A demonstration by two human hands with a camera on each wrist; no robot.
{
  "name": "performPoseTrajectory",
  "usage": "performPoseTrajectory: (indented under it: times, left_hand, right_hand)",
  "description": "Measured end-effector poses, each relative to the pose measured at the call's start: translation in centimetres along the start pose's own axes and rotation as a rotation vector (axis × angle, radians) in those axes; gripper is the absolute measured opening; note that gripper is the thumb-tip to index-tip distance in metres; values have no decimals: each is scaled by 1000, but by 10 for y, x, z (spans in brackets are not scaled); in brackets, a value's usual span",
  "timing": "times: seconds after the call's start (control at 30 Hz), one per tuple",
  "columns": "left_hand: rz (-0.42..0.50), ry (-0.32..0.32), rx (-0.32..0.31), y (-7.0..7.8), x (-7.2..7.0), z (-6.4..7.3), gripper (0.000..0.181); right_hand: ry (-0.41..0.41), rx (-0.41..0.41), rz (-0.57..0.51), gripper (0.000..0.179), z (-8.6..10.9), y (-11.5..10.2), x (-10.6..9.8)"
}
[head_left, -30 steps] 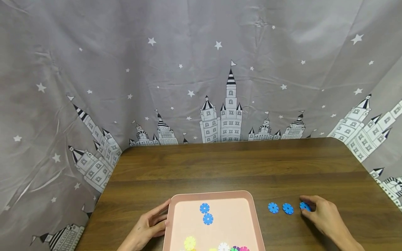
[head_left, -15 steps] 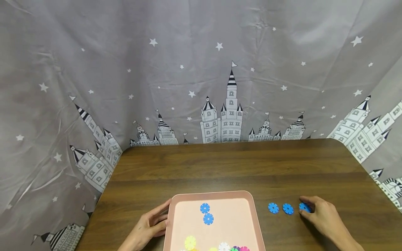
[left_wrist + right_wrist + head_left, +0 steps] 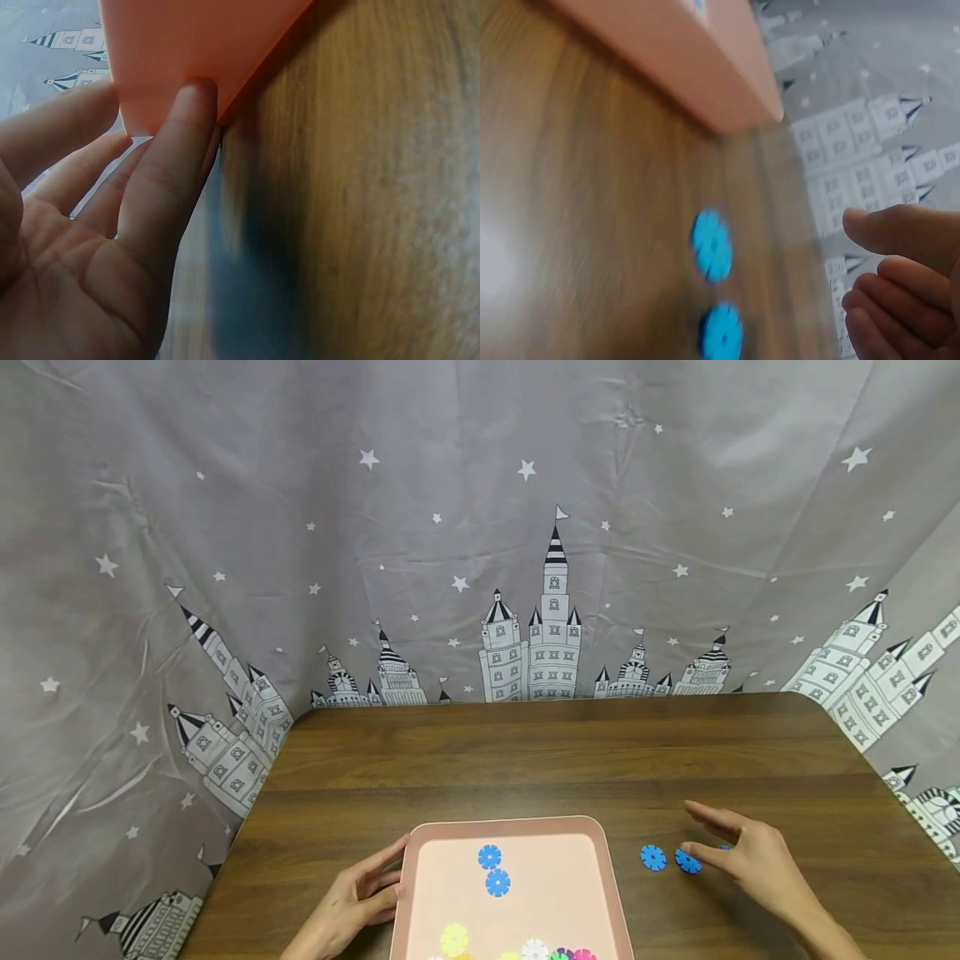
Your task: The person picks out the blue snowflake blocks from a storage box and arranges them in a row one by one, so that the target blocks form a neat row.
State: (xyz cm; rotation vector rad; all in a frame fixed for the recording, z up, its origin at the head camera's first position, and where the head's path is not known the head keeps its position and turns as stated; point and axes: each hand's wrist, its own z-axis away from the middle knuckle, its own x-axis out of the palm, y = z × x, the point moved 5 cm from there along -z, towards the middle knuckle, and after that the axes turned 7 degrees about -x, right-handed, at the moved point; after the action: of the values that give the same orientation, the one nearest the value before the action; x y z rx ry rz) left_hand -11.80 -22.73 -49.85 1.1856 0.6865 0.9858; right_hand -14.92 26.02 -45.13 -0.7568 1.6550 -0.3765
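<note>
My left hand (image 3: 347,900) rests against the outside of the pink tray (image 3: 416,893) at its left wall. In the left wrist view, its extended fingers (image 3: 161,165) touch the wall near a corner. My right hand (image 3: 757,860) hovers right of the tray, thumb and forefinger spread apart with nothing between them. Below its thumb lies the middle blue notched disc (image 3: 686,862). The left blue disc (image 3: 653,858) is beside it, in full view. Another blue disc (image 3: 724,848) is mostly hidden behind the hand. In the right wrist view, two blue discs (image 3: 712,245) lie flat on the wood.
Inside the tray, two more blue discs (image 3: 490,857) lie near the back. Yellow (image 3: 454,941), white (image 3: 535,950) and pink discs (image 3: 583,955) are at its cut-off front. The brown wooden table (image 3: 525,760) ends at a grey curtain (image 3: 480,527) printed with castles.
My right hand has let go of the rightmost blue disc, spread its fingers and moved left above the table. The left hand and tray have stayed in place.
</note>
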Motion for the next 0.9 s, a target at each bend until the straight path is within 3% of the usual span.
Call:
performPoseTrajectory:
  times: [0.2, 0.47, 0.9]
  left_hand:
    - [-16, 30, -4, -2, -2, 2, 66]
    - [-24, 51, -3, -2, -4, 3, 66]
    - [-24, 59, -26, -2, -5, 1, 68]
  right_hand:
    - [-55, -13, -176, 56, -16, -27, 14]
    - [-117, -112, -464, 53, -32, -63, 43]
    - [-310, -101, -647, 51, -34, -94, 96]
